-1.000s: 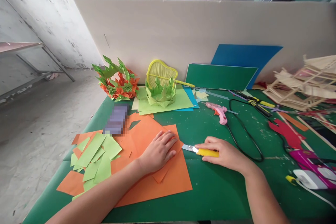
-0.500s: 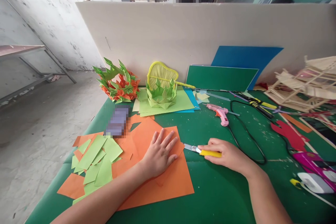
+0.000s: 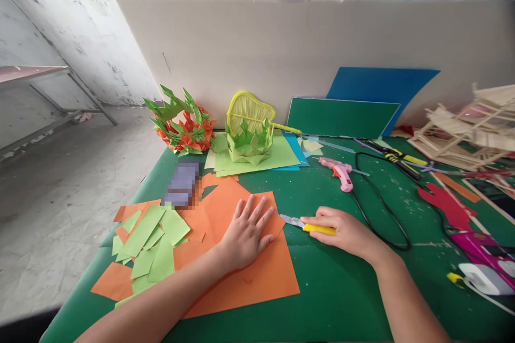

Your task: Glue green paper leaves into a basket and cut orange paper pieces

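Note:
My left hand [image 3: 247,233] lies flat with fingers spread on orange paper [image 3: 265,278], pressing it against the green table. In my right hand [image 3: 338,230] is a yellow utility knife [image 3: 317,229], its blade out and pointing left. The blade's tip meets the right edge of the orange paper, just beyond my left fingertips; whether it sits under a layer I cannot tell. Cut green paper pieces [image 3: 155,246] lie in a loose heap left of my left hand, with orange scraps [image 3: 115,281] among them.
Behind stand a green-and-orange folded-paper ring [image 3: 181,128], a green paper crown [image 3: 249,144] and a yellow fan [image 3: 247,110]. A pink glue gun [image 3: 340,171] with a black cord lies beyond my right hand. Pliers [image 3: 398,163], a red paper shape [image 3: 446,206] and a wooden stick model [image 3: 454,134] are at right.
My right hand has moved slightly left with the knife, bringing the blade closer along the paper's edge. My left hand stays flat on the orange paper. The view has shifted slightly.

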`<control>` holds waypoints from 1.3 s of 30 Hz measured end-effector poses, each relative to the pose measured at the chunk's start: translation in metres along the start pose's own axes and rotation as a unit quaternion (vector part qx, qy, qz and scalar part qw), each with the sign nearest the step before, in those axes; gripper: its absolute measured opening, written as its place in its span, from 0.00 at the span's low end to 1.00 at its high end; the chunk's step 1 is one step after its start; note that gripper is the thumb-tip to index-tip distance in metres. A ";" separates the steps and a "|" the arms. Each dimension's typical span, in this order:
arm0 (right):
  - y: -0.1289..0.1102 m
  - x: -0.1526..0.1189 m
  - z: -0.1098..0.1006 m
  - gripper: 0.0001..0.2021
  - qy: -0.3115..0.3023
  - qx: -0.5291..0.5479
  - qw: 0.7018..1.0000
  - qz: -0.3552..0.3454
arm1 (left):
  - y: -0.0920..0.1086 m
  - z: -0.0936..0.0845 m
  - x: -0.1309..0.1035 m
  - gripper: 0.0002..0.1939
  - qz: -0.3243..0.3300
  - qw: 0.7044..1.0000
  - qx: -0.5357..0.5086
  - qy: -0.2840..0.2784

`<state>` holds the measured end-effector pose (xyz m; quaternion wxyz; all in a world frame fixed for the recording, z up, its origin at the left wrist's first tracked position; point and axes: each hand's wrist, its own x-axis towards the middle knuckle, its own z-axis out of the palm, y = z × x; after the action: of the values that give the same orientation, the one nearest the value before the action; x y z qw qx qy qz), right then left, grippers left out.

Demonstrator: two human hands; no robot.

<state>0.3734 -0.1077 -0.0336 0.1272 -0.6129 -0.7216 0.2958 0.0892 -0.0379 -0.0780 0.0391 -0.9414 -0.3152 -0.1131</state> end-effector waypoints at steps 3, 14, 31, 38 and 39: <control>-0.004 0.006 0.002 0.21 0.009 -0.026 1.000 -0.009 | 0.001 0.001 -0.001 0.36 -0.007 1.000 -0.010 0.009; -0.015 0.017 0.006 0.19 0.074 -0.161 0.980 -0.095 | -0.011 -0.021 0.006 0.36 -0.115 0.989 -0.093 -0.020; -0.009 0.008 0.013 0.18 0.085 -0.121 0.982 -0.118 | -0.019 -0.027 0.010 0.31 -0.134 0.989 -0.062 -0.011; -0.010 0.009 0.012 0.20 0.072 -0.111 0.986 -0.104 | -0.021 -0.019 0.010 0.32 -0.135 0.988 -0.075 -0.004; -0.010 0.009 0.012 0.20 0.071 -0.113 0.986 -0.104 | -0.021 -0.018 0.010 0.32 -0.135 0.988 -0.074 -0.003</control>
<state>0.3570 -0.1034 -0.0391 0.1379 -0.5644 -0.7994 0.1532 0.0810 -0.0181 -0.0582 -0.0474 -0.8907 -0.4307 -0.1375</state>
